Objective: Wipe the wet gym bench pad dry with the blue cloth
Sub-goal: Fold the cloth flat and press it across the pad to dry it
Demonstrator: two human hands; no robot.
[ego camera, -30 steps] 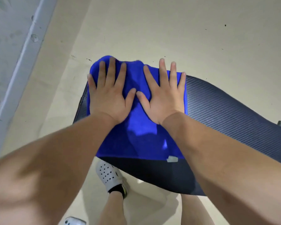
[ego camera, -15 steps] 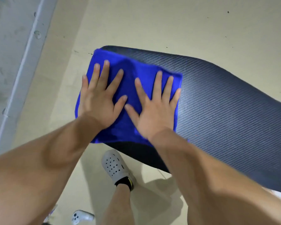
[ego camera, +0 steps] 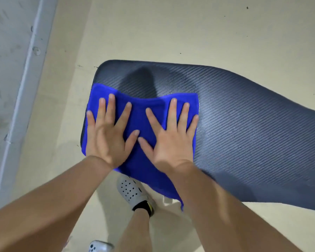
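The blue cloth [ego camera: 140,122] lies flat on the rounded left end of the dark, ribbed bench pad [ego camera: 244,135]. Its left edge wraps over the end of the pad and its near corner hangs off the front edge. Both hands press down on it side by side, palms flat. The left hand [ego camera: 107,139] covers the cloth's left part and the right hand [ego camera: 171,144] its right part. On each hand the fingers [ego camera: 111,106] are straight and spread wide, pointing away from the person, and nothing is pinched or gripped. The two thumb tips lie close together near the middle of the cloth. The right little finger reaches the cloth's right edge.

Just beyond the cloth's far edge, the padded surface carries a dark shadow and what look like small droplets. The rest of the pad stretches off to the right, uncovered.

Under the pad, on the pale floor [ego camera: 171,30], stands a foot in a grey perforated shoe [ego camera: 131,190] with a black sock [ego camera: 143,206]. A pale rail [ego camera: 24,84] runs along the floor at far left.
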